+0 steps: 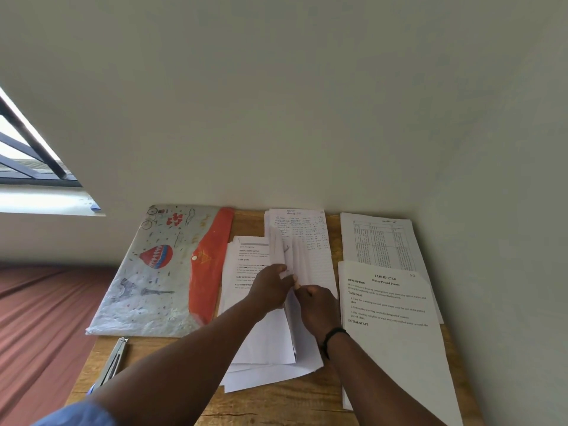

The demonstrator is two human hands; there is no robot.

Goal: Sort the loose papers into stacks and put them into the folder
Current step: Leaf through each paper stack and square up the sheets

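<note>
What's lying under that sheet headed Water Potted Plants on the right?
A table-printed page pokes out behind the Water Potted Plants sheet, partly tucked under it. The wooden table lies beneath. Whether more sheets lie below is hidden.

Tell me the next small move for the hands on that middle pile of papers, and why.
Probably lift the top sheets free and lay them on the matching stack. Both the left hand and the right hand pinch raised sheets in the middle pile, which is fanned and uneven. Tidier stacks lie to the right, the typed sheets and the table sheets, and the folder lies snapped shut.
</note>
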